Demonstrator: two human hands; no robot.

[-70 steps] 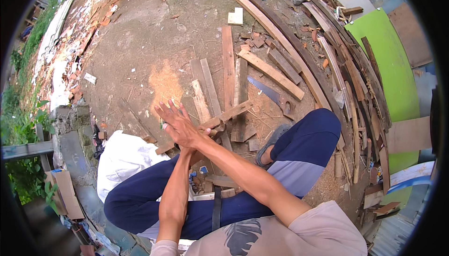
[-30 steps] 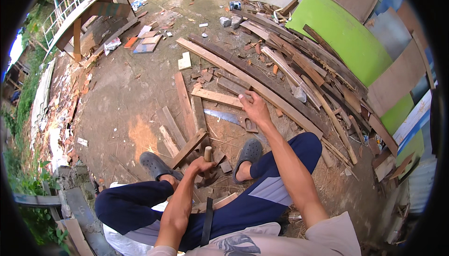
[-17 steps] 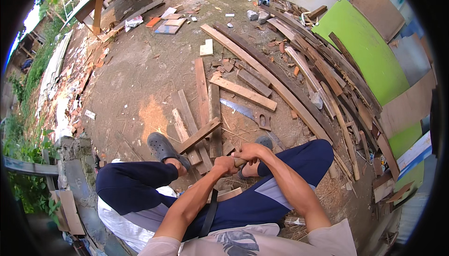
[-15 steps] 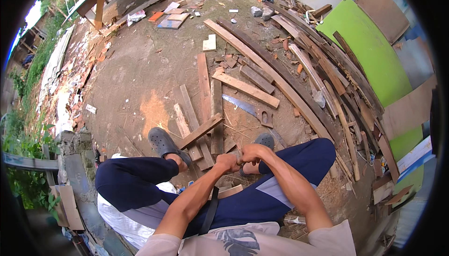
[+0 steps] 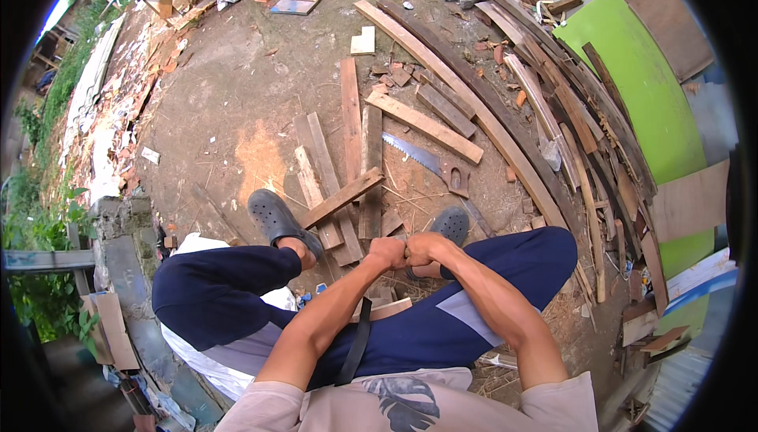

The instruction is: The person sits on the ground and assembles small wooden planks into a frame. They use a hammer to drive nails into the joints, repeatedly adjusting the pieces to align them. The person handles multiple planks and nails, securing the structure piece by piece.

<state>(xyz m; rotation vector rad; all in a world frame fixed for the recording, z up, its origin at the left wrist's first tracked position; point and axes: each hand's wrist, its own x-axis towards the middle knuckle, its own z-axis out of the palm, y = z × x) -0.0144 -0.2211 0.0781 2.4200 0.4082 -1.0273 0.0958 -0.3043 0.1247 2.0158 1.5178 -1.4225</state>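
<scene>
— Head view first: what were the hands doing?

— I saw the left hand (image 5: 388,253) and the right hand (image 5: 424,249) pressed together, knuckle to knuckle, both clenched into fists between the knees. Whatever sat inside those fists was hidden, so I couldn't tell whether they gripped anything.

— What lay closest to them?

— Just below the hands, against the dark blue trousers (image 5: 474,321), a short pale wood offcut (image 5: 383,309) rested. A dark strap (image 5: 357,341) ran down beside the left forearm.

— And ahead of the hands?

— Just beyond them stood two dark clogs: the left clog (image 5: 274,216) off to the left, the right clog (image 5: 451,224) nearly touching the right hand. Further out, a handsaw (image 5: 430,165) lay flat on the dirt ground (image 5: 237,92), its brown handle toward the hands and its blade pointing away to the left. A cluster of short planks (image 5: 339,171) lay on the ground just left of the saw, one crossing the others at a slant.

— Anything to the right?

— Long weathered boards (image 5: 474,108) stretched away diagonally, and well beyond them a green panel (image 5: 647,92) leaned at the far right.
</scene>
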